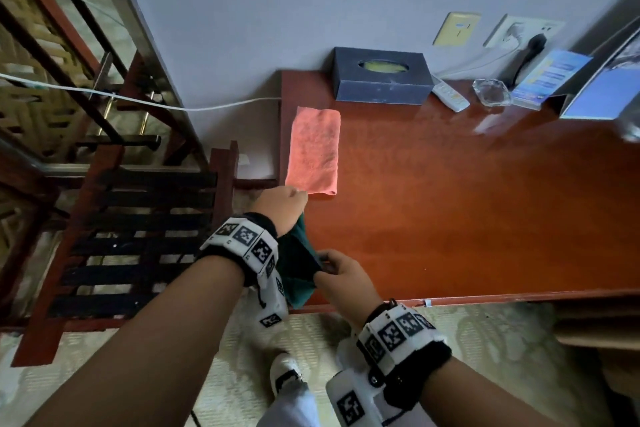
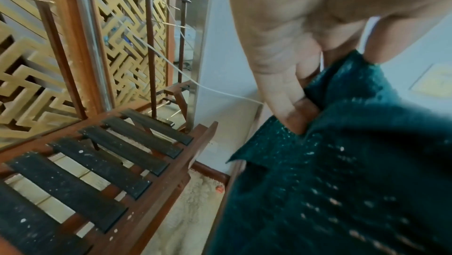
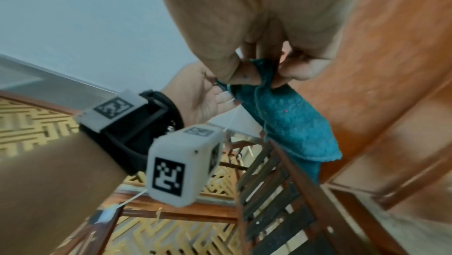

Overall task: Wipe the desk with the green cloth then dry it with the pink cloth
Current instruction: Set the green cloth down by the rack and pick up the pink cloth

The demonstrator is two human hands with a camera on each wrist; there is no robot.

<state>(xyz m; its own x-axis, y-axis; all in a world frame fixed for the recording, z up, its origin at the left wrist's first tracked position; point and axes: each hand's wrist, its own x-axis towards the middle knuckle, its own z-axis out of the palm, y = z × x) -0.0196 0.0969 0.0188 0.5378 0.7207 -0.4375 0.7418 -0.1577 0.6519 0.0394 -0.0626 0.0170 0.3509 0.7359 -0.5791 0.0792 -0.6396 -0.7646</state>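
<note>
A dark green cloth (image 1: 298, 263) hangs between both hands over the desk's near left corner. My left hand (image 1: 282, 206) pinches its upper edge; the left wrist view shows thumb and fingers (image 2: 293, 108) clamped on the green cloth (image 2: 342, 162). My right hand (image 1: 341, 276) pinches another edge near the desk's front, its fingertips (image 3: 247, 76) closed on the green cloth (image 3: 288, 119). The pink cloth (image 1: 314, 149) lies folded flat on the reddish wooden desk (image 1: 467, 201), along its left edge, just beyond my left hand.
At the back of the desk stand a dark tissue box (image 1: 381, 78), a white remote (image 1: 450, 95), a glass ashtray (image 1: 491, 92) and leaflets (image 1: 550, 78). A slatted wooden rack (image 1: 138, 236) sits left of the desk. A white cable (image 1: 138, 100) runs to the wall.
</note>
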